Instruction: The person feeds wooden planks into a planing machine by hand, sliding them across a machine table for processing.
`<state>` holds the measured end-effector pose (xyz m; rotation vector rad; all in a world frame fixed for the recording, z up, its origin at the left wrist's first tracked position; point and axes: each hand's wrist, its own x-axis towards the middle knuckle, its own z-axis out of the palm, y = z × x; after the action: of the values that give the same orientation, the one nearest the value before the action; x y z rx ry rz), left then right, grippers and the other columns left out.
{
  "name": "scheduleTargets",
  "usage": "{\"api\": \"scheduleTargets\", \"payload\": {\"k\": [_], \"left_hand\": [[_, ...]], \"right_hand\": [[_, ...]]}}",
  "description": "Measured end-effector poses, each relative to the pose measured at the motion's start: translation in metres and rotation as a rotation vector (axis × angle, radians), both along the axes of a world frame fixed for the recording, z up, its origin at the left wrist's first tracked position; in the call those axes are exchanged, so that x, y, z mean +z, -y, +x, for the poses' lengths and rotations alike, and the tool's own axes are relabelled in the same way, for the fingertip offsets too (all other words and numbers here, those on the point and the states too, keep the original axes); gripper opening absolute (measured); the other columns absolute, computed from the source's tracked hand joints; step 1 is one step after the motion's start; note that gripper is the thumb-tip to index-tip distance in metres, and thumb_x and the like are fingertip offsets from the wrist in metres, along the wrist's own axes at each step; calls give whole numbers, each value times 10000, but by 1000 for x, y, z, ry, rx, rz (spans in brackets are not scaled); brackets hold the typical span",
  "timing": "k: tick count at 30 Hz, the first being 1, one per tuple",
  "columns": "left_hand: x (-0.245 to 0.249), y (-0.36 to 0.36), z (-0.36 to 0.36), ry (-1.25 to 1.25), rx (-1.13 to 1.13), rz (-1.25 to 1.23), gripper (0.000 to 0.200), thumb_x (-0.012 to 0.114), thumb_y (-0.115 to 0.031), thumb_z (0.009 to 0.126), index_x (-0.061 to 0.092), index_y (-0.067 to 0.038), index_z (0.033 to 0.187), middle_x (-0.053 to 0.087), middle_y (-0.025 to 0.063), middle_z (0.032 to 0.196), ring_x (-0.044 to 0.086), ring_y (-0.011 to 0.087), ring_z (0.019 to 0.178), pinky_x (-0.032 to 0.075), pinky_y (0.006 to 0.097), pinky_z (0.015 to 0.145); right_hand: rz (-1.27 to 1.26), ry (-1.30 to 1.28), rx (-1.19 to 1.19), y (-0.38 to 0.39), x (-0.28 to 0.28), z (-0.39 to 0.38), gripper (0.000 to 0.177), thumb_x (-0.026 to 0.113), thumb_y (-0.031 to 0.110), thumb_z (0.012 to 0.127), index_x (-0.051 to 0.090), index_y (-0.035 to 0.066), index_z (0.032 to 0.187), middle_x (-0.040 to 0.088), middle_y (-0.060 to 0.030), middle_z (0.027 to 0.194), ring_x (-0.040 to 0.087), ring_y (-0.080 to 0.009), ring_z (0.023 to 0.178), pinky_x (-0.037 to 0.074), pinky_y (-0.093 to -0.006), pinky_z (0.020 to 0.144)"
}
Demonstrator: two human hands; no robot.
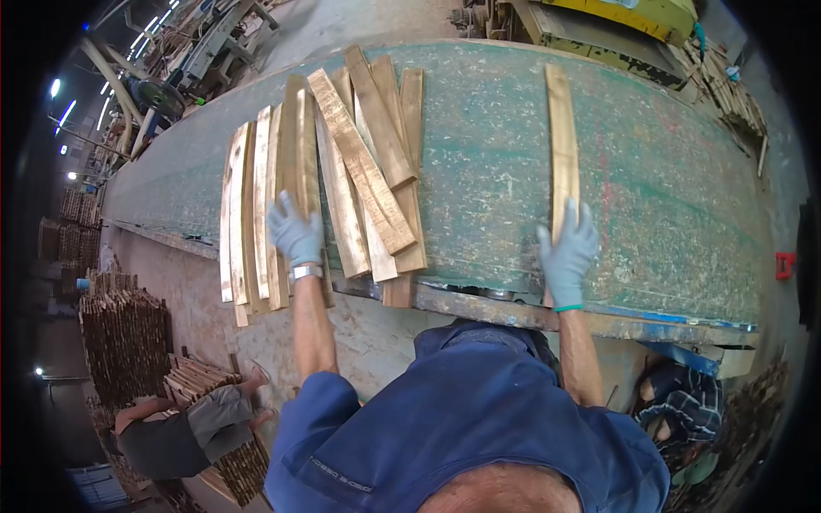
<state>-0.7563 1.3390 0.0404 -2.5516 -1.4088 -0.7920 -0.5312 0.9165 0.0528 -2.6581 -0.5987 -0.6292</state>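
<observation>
My left hand [295, 232], in a grey glove with a metal-banded watch at the wrist, lies over narrow wooden strips in a pile on the left, its fingers spread. Upright strips [261, 201] stand side by side to its left. Several other strips [363, 162] lie crossed at angles to its right. My right hand [569, 254], also gloved, rests on a single long wooden strip [561, 128] lying apart from the pile. Its fingers are stretched along the wood and the thumb sticks out to the left. The near end of that strip is partly hidden under this hand.
The green, paint-worn tabletop [479, 171] carries the wood; some strips overhang its near edge. A yellow machine [633, 17] stands beyond it. Stacked wood [124, 342] is on the floor at left. Other people [184, 432] are low down on both sides behind me.
</observation>
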Motion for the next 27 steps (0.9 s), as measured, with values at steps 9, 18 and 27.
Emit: {"api": "scheduleTargets", "payload": {"k": [9, 18, 27], "left_hand": [[4, 64, 106, 47, -82, -634, 1029, 734, -553, 714, 292, -121, 1536, 465, 255, 1410, 507, 408, 1268, 436, 442, 1037], [-19, 30, 51, 103, -79, -529, 941, 773, -363, 697, 365, -81, 1497, 562, 245, 1295, 565, 383, 1175, 467, 430, 993], [-42, 67, 87, 72, -197, -545, 965, 738, -435, 693, 373, -33, 1491, 499, 235, 1397, 452, 403, 1252, 380, 431, 1082]], "right_hand": [[256, -641, 502, -279, 0, 4, 968, 770, 515, 721, 349, 91, 1483, 423, -223, 1383, 489, -387, 1208, 411, -458, 1033], [679, -1190, 758, -222, 31, 69, 815, 756, 247, 730, 427, 5, 1435, 523, -221, 1366, 615, -283, 1127, 525, -402, 900], [21, -406, 243, -35, -29, -23, 620, 693, 360, 830, 539, 47, 1342, 428, -295, 1383, 396, -429, 1285, 354, -501, 1028]]}}
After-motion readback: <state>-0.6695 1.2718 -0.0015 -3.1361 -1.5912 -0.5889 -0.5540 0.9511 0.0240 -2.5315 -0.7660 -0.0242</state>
